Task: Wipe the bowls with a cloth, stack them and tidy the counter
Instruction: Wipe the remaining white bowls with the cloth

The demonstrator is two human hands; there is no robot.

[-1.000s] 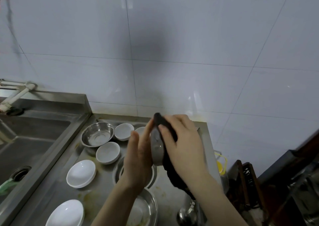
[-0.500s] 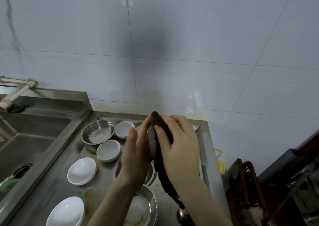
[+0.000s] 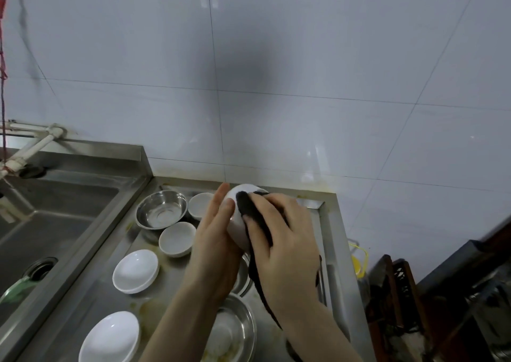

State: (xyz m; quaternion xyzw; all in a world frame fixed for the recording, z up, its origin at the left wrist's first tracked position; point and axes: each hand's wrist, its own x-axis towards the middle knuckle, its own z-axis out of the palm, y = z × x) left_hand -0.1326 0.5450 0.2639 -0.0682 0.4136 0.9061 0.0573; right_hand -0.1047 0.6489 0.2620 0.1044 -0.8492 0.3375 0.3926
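Note:
My left hand [image 3: 214, 247] holds a small white bowl [image 3: 238, 220] on its side above the steel counter [image 3: 105, 301]. My right hand [image 3: 284, 248] presses a dark cloth [image 3: 250, 209] against the bowl's outside; the cloth's tail hangs down below my right wrist. On the counter lie a steel bowl [image 3: 161, 209], two small white bowls [image 3: 177, 238] [image 3: 200, 202], and two white saucers [image 3: 135, 271] [image 3: 110, 338]. A larger steel bowl [image 3: 237, 331] sits under my forearms, partly hidden.
A steel sink [image 3: 55, 218] with a drain lies to the left, a white pipe tap [image 3: 33, 146] above it. White tiled wall stands behind. Right of the counter's edge are a yellow object [image 3: 358, 263] and dark crates [image 3: 398, 292].
The bowl has turned in my hands, showing more of its white outside, and the cloth has shifted across it. Both hands stay together over the counter.

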